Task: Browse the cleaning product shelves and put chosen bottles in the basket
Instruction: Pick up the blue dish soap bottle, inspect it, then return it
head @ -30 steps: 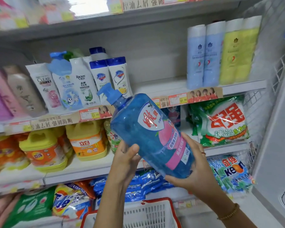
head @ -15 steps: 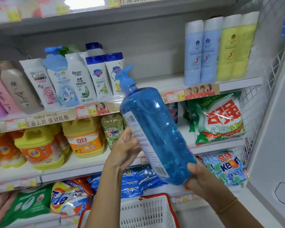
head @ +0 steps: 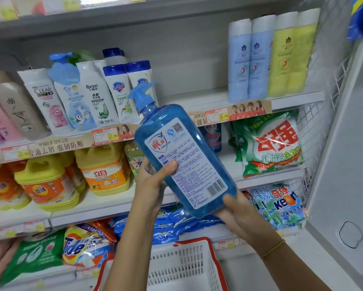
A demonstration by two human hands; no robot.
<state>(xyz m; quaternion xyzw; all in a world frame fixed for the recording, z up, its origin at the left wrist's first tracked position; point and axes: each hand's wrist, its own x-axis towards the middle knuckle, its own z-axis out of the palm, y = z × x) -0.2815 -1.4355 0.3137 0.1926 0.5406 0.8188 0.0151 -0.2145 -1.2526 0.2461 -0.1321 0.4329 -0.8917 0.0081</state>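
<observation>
Right in front of the shelves, the blue pump bottle (head: 187, 148) is held up tilted, pump up-left, back label facing the camera; left hand (head: 153, 185) wraps its side, thumb pressed on the label; right hand (head: 239, 217) cups the bottom corner, fingers curled under it; white red-rimmed basket (head: 182, 267) sits below; yellow detergent jugs (head: 105, 171) are on the shelf behind.

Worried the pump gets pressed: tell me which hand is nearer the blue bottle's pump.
Left. The left hand grips the blue bottle at its middle, below the pump; the right hand holds the base, at the end farthest from the pump.
</observation>
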